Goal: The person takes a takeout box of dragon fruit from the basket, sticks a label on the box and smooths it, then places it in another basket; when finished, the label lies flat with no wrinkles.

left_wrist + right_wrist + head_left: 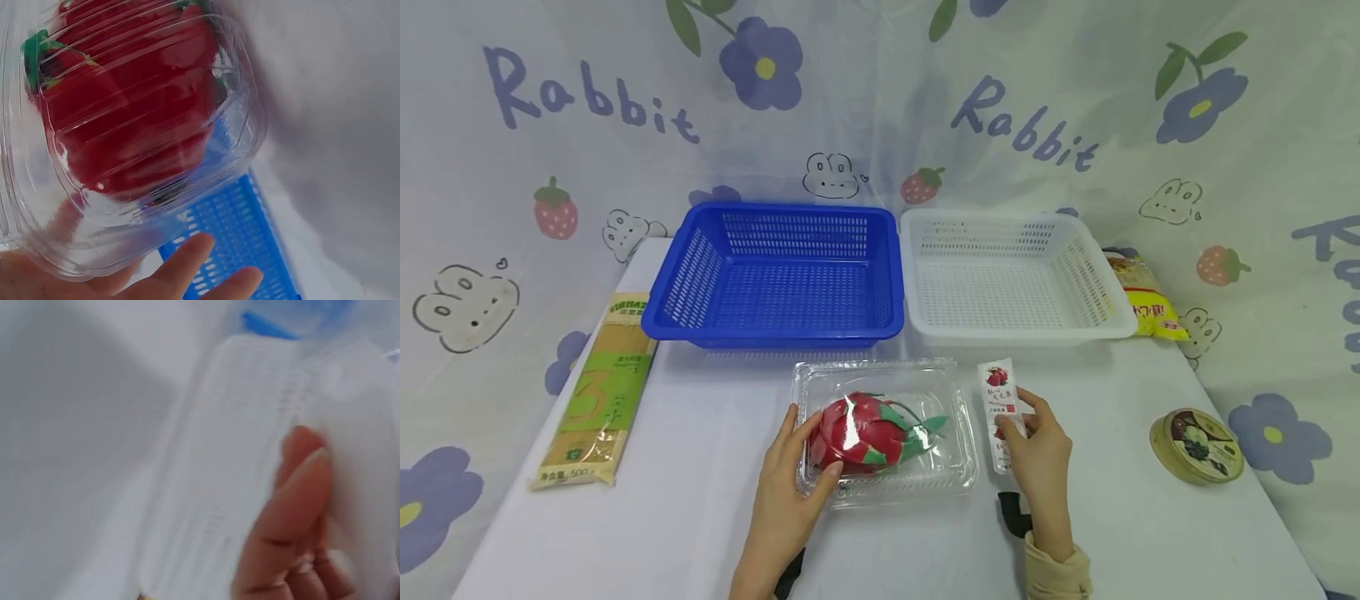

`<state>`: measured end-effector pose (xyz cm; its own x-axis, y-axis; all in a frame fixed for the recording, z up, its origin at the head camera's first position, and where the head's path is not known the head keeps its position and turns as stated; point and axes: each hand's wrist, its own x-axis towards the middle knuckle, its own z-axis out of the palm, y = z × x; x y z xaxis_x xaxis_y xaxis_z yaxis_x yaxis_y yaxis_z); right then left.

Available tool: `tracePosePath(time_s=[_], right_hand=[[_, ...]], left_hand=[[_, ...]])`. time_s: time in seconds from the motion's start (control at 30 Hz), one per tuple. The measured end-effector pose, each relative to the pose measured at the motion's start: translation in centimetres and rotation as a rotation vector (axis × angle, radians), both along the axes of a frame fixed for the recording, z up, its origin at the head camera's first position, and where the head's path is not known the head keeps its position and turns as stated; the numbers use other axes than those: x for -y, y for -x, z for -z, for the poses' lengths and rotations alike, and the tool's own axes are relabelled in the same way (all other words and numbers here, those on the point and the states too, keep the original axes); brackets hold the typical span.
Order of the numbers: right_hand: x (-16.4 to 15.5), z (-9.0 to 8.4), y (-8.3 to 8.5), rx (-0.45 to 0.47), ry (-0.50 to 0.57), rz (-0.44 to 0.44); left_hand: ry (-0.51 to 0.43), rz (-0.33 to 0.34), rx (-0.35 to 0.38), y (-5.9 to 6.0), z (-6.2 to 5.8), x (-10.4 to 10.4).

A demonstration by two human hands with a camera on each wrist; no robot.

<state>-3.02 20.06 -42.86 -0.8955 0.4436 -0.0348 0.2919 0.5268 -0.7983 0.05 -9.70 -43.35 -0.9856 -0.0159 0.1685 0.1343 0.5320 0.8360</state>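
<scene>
A clear plastic clamshell box (957,467) lies on the white table with a red dragon fruit (861,433) with green tips inside. My left hand (790,475) grips the box by its left end, thumb at the front and fingers on the side. In the left wrist view the dragon fruit (131,100) fills the box behind ribbed plastic. To the right of the box, my right hand (1037,458) pinches a white strip of labels (997,387) printed with red fruit. The right wrist view shows the pale, blurred strip (369,444) by the thumb.
Behind the box stand a blue basket (797,337) and a white basket (1022,333), side by side. A pack of spaghetti (598,400) lies at the left, a round tin (1198,446) at the right. Beside the white basket is a yellow packet (1153,312).
</scene>
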Motion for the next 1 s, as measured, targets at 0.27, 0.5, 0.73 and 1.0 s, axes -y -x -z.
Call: tracePosePath(time_s=[0.27, 0.5, 0.73, 1.0], right_hand=[[2.5, -3.0, -1.0, -0.075, 0.326, 0.028], [5.9, -4.6, -2.7, -0.307, 0.566, -0.162], [8.6, -4.5, -3.8, -0.511, 0.635, -0.381], [9.7, -4.0, -4.0, -0.611, 0.648, -0.510]], left_hand=[[0.073, -0.117, -0.282, -0.3, -0.5, -1.0], [-0.084, -0.015, -0.594, -0.5, -2.6, -3.5], [-0.230, 0.135, -0.594, -0.7, -3.8, -6.2], [-0.154, 0.057, -0.685, -0.2, -4.1, -6.5]])
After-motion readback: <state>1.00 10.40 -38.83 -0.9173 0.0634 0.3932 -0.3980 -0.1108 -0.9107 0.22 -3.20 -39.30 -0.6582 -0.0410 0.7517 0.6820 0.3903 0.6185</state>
